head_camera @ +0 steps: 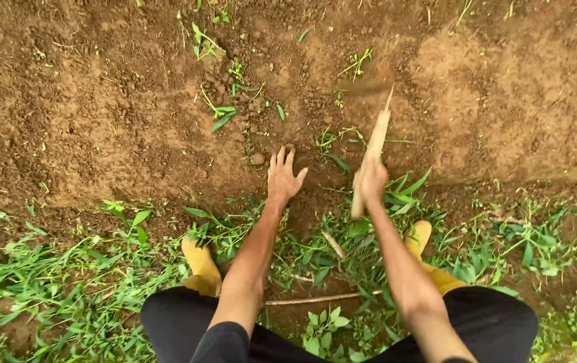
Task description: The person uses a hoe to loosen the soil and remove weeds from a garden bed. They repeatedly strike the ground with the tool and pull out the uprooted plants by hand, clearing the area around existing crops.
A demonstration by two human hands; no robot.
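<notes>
Fingers of the left hand [283,179] spread wide, pressing flat on the bare brown soil bed [100,107] dotted with small weeds [220,115]. Beside it, the right hand [371,180] grips a wooden tool handle [372,153], its blurred head over the dirt. Yellow boots [201,263] stand in grass [53,282]; both arms stretch forward.

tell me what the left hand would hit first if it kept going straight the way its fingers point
The left hand points up the frame with fingers spread over bare brown soil. Straight ahead, a small brown clod or stone lies just left of that line. Beyond it come small green weed sprouts, though depth is hard to judge.
</notes>
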